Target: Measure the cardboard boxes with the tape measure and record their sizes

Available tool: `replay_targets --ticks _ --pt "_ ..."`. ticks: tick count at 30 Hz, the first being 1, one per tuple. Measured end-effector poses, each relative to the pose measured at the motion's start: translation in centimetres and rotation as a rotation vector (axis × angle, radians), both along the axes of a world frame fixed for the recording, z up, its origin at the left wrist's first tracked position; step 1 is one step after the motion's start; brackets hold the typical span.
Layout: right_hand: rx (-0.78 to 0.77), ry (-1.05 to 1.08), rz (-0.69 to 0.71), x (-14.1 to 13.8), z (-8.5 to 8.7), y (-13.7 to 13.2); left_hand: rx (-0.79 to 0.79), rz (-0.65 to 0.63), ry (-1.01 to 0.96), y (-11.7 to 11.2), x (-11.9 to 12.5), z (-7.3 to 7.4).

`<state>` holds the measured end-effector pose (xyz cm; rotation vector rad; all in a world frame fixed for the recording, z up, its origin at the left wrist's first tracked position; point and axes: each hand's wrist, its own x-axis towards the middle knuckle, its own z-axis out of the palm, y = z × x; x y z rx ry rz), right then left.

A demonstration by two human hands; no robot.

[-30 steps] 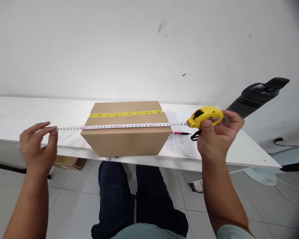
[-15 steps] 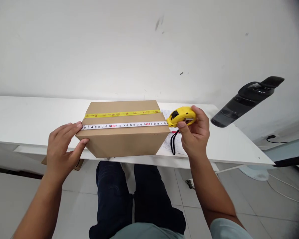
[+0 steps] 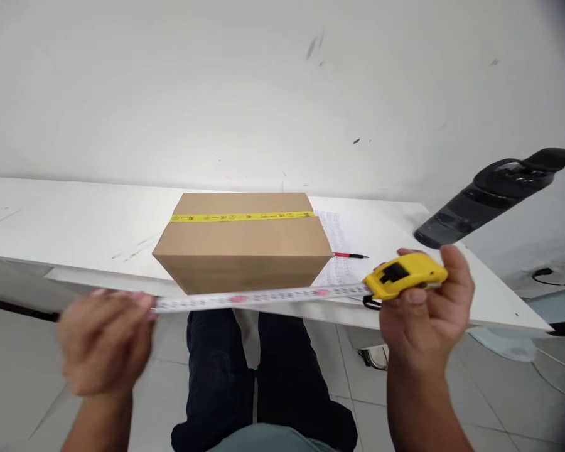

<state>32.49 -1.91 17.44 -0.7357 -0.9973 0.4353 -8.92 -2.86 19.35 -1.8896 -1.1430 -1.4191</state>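
Observation:
A brown cardboard box (image 3: 245,242) with a yellow tape strip across its top sits on the white table (image 3: 75,232). My right hand (image 3: 424,314) grips a yellow tape measure (image 3: 405,274) in front of the table's near edge. Its white blade (image 3: 263,297) stretches left, below the box's front face, to my left hand (image 3: 106,339). That hand is blurred by motion and pinches the blade's end.
A red pen (image 3: 351,255) lies on a printed sheet (image 3: 334,251) right of the box. A dark handheld device (image 3: 494,194) juts in at the right. My legs in dark trousers (image 3: 263,376) are under the table; the floor is tiled.
Both hands have pulled the tape off the box top and dropped toward me, now in front of the table edge. The blade is drawn out longer. My left hand left the box corner.

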Motion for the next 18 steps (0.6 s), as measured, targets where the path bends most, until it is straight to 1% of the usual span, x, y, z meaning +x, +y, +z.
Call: replay_targets --ticks 1,2,3,4,6,8,10,11,14,16,17,18 --pt "-0.013 -0.032 0.022 -0.8 -0.3 -0.9 0.105 -0.063 0.207 -0.8 2.3 0.0" --pt "-0.022 -0.069 0.051 -1.5 -0.6 -1.7 0.137 -0.127 0.346 -1.3 4.8 0.0" --pt "-0.024 -0.105 0.079 -2.2 -0.9 -2.4 0.15 -0.188 0.394 -1.7 7.4 0.0" --pt "-0.029 -0.134 0.11 -2.9 -1.2 -3.0 0.107 -0.266 0.413 -1.9 9.8 -0.1" --pt "-0.057 -0.158 0.179 -3.9 -1.8 -4.0 0.047 -0.422 0.299 -1.7 13.7 -0.5" --pt "-0.115 -0.163 0.27 -4.7 -2.3 -4.6 0.005 -0.531 0.155 -1.2 16.3 -1.4" --pt "-0.159 -0.18 0.329 -5.2 -2.7 -4.8 0.0 -0.584 0.073 -0.6 17.7 -2.4" --pt "-0.168 -0.188 0.329 -5.3 -2.9 -4.6 0.015 -0.599 0.057 -0.3 18.1 -2.9" --pt "-0.175 -0.152 0.236 -4.8 -3.3 -3.3 0.056 -0.593 0.042 0.2 18.8 -3.8" --pt "-0.209 -0.071 0.199 -3.8 -3.6 -1.7 0.052 -0.531 0.026 0.4 19.0 -3.8" --pt "-0.25 -0.04 0.224 -3.2 -3.7 -0.8 0.036 -0.474 0.018 0.5 19.0 -3.6" --pt "-0.302 -0.026 0.284 -2.6 -3.9 0.0 0.016 -0.404 0.006 0.7 19.0 -3.2"
